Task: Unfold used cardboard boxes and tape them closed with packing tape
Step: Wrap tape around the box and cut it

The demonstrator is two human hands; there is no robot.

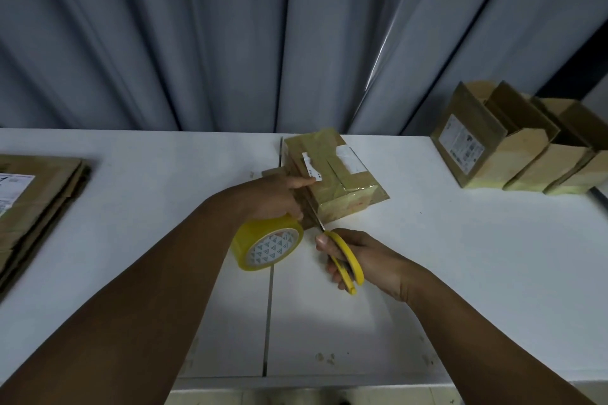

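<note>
Progress?
— Judged roughly midway: saw three open-topped brown cardboard boxes taped at far right of white bench, flattened cardboard stack left waiting at left edge.
— Current one?
— Found small taped brown cardboard box mid-bench, long axis pointing away, far end leaning left. Gripped by left hand, yellow packing-tape roll touching underneath. Noted yellow-handled scissors clasped in right hand, blades aimed at box's near end.

Taped brown box mid-table, yellow tape roll just beside, flattened boxes far left.
</note>
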